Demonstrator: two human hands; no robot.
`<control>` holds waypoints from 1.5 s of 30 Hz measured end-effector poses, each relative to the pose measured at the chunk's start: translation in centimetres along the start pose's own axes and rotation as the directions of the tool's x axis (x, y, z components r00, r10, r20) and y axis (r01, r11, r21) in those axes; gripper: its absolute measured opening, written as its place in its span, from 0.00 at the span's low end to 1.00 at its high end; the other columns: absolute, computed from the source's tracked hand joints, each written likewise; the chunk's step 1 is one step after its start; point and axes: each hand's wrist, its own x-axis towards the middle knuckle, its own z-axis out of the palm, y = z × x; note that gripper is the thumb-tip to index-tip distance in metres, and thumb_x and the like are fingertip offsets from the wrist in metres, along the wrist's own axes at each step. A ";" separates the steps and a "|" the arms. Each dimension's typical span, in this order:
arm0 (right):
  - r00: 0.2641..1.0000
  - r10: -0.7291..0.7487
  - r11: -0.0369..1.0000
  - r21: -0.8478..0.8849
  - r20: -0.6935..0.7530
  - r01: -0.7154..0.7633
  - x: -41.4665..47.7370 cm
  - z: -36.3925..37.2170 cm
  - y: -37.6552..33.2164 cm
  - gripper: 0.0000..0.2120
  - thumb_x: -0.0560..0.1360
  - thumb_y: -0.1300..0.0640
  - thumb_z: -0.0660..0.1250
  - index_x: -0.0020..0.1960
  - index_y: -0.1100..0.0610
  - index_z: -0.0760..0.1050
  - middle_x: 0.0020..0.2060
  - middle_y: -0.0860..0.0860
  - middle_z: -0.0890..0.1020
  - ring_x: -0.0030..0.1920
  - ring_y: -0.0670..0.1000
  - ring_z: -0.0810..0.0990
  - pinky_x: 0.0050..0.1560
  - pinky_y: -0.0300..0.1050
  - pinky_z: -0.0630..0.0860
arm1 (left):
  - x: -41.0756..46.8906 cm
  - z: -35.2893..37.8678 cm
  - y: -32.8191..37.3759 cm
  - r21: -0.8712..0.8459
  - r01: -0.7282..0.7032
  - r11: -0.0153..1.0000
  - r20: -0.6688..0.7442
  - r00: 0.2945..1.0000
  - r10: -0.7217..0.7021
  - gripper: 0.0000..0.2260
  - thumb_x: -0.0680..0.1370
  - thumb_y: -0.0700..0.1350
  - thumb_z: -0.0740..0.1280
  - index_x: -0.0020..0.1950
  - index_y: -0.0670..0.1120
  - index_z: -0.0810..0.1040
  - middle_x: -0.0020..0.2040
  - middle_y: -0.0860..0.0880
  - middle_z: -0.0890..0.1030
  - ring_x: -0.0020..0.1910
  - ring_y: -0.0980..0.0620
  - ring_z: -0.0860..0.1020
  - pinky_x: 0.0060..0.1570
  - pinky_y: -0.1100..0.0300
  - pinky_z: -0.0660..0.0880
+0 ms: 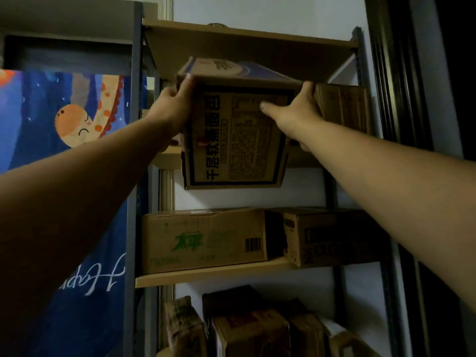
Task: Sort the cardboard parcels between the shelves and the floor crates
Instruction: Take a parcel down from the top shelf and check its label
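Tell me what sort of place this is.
Probably a storeroom or home storage corner: a metal-framed shelf unit stacked with cardboard parcels like the green-printed carton, a cartoon banner beside it, and the left hand and right hand gripping a printed box.

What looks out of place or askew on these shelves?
The printed box, held between the left hand and the right hand, is tilted and sticks out past the upper shelf, its lettering turned sideways. At the bottom of the view several parcels lean at angles instead of standing square.
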 end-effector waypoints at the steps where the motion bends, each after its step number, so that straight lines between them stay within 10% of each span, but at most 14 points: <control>1: 0.999 0.043 0.998 0.044 -0.001 -0.043 -0.3 -0.1 -0.1 0.43 0.76 0.42 0.63 0.78 0.51 0.38 0.76 0.55 0.56 0.73 0.58 0.59 0.67 0.55 0.63 | -0.3 -0.2 0.1 -0.004 0.047 0.999 0.018 0.999 -0.047 0.33 0.75 0.71 0.51 0.73 0.51 0.63 0.55 0.47 0.78 0.53 0.46 0.77 0.43 0.51 0.73; 8: 0.960 0.247 0.962 0.087 0.132 -0.260 -2.3 -0.6 2.0 0.26 0.77 0.43 0.60 0.71 0.53 0.62 0.57 0.54 0.76 0.56 0.57 0.76 0.51 0.55 0.76 | -4.2 -0.4 -0.1 -0.004 0.278 0.960 0.174 0.946 -0.274 0.11 0.79 0.55 0.58 0.52 0.49 0.73 0.52 0.42 0.78 0.54 0.40 0.77 0.57 0.42 0.73; 12: 0.920 0.294 0.946 0.057 0.258 -0.319 -3.8 -1.5 3.7 0.26 0.76 0.41 0.64 0.69 0.51 0.64 0.56 0.53 0.76 0.52 0.56 0.77 0.38 0.50 0.74 | -6.3 0.7 -0.6 -0.026 0.357 0.934 0.202 0.917 -0.345 0.15 0.79 0.56 0.60 0.61 0.49 0.69 0.54 0.41 0.77 0.53 0.38 0.78 0.56 0.38 0.74; 19: 0.881 0.308 0.937 0.044 0.358 -0.346 -5.8 -3.9 7.7 0.24 0.74 0.49 0.69 0.64 0.51 0.61 0.60 0.54 0.74 0.56 0.58 0.77 0.52 0.61 0.77 | -11.1 4.4 -3.0 -0.115 0.320 0.941 0.100 0.946 -0.309 0.22 0.77 0.49 0.66 0.69 0.58 0.64 0.54 0.45 0.78 0.49 0.41 0.80 0.50 0.39 0.77; 24: 0.829 0.352 0.919 0.010 0.434 -0.395 -7.7 -5.7 10.2 0.43 0.72 0.52 0.72 0.75 0.54 0.47 0.66 0.54 0.70 0.62 0.58 0.73 0.55 0.57 0.74 | -16.2 7.0 -3.6 -0.216 0.333 0.918 0.094 0.943 -0.320 0.18 0.78 0.43 0.64 0.67 0.53 0.67 0.53 0.45 0.77 0.45 0.47 0.79 0.32 0.58 0.77; 31: 0.938 0.155 0.944 0.235 0.310 -0.234 -11.4 -6.4 11.1 0.32 0.74 0.49 0.70 0.71 0.50 0.57 0.58 0.48 0.74 0.56 0.50 0.74 0.51 0.45 0.70 | -19.9 8.4 -4.1 -0.272 0.346 0.898 0.127 0.938 -0.322 0.17 0.77 0.42 0.64 0.64 0.53 0.68 0.56 0.45 0.77 0.53 0.46 0.78 0.46 0.53 0.77; 35: 0.959 0.124 0.926 0.318 0.253 -0.204 -13.0 -6.7 11.3 0.29 0.75 0.50 0.69 0.71 0.50 0.60 0.58 0.46 0.75 0.54 0.47 0.74 0.42 0.37 0.69 | -20.3 7.6 -3.6 -0.283 0.387 0.877 0.029 0.918 -0.396 0.13 0.81 0.58 0.54 0.58 0.53 0.72 0.55 0.49 0.77 0.54 0.49 0.75 0.59 0.49 0.70; 39: 0.968 0.116 0.915 0.355 0.224 -0.192 -14.3 -6.9 11.6 0.28 0.76 0.51 0.68 0.71 0.53 0.61 0.61 0.48 0.75 0.56 0.47 0.75 0.46 0.37 0.72 | -19.7 6.0 -4.1 -0.108 0.274 0.955 -0.005 0.961 -0.277 0.11 0.81 0.51 0.60 0.61 0.52 0.74 0.51 0.47 0.81 0.49 0.49 0.81 0.52 0.48 0.79; 45: 0.955 0.160 0.911 0.335 0.249 -0.240 -16.8 -6.7 12.4 0.50 0.62 0.31 0.68 0.76 0.50 0.55 0.73 0.51 0.65 0.72 0.54 0.64 0.70 0.57 0.65 | -20.7 4.4 -5.4 -0.141 0.487 0.862 0.108 0.873 -0.475 0.37 0.70 0.67 0.63 0.75 0.57 0.56 0.65 0.47 0.71 0.57 0.44 0.76 0.49 0.46 0.77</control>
